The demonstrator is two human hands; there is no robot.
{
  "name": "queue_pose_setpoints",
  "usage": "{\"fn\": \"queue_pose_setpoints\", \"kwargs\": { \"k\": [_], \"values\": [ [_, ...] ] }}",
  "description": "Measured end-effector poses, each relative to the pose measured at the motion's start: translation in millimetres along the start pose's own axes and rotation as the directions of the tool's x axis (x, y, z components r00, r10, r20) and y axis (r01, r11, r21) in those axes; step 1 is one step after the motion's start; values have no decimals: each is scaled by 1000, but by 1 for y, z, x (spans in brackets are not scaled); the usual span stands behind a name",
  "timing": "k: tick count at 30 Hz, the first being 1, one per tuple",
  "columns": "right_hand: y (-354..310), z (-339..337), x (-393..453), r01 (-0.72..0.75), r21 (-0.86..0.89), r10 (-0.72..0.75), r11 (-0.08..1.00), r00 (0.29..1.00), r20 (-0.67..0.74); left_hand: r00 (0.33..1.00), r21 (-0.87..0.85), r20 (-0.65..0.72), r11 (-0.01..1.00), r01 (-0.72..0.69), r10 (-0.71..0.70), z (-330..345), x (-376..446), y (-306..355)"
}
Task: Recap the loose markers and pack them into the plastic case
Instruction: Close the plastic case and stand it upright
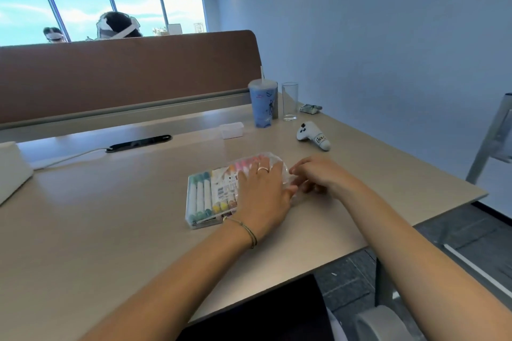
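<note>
A clear plastic case point(194, 202) lies flat on the beige desk point(110, 216), filled with a row of capped markers point(200, 194) in green, yellow, orange and pink. My left hand point(263, 191) lies flat on the case's right half with straight fingers, covering the middle markers. My right hand point(318, 174) sits at the case's right end, fingers curled at the clear edge there. Whether it pinches the edge is not visible. No loose marker shows on the desk.
A blue cup point(262, 104) with a straw and an empty glass point(290, 101) stand at the back right. A white plush toy point(313, 135), a small white box point(231, 130), a black cable slot point(140, 142) and a brown divider point(124, 75) lie beyond. The desk edge runs close on the right.
</note>
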State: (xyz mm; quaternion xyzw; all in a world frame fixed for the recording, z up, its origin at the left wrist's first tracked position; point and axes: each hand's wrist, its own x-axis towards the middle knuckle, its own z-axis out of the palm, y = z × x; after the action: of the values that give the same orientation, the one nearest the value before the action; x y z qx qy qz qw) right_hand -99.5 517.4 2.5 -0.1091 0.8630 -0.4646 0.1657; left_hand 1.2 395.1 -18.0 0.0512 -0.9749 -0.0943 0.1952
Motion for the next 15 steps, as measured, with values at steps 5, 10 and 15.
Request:
{"fn": "queue_pose_setpoints", "kwargs": {
  "k": [5,10,15],
  "values": [
    [-6,9,8,-39,-117,37,992,999,-12,998,-57,56,998,-25,28,10,-6,-1],
    [-13,17,14,10,-324,-24,946,999,-39,997,-278,68,961,-4,23,6,-5,-4],
    [-23,24,18,22,-493,-72,870,994,-84,997,-484,66,873,57,-28,-9,-1,-21]
  ]
}}
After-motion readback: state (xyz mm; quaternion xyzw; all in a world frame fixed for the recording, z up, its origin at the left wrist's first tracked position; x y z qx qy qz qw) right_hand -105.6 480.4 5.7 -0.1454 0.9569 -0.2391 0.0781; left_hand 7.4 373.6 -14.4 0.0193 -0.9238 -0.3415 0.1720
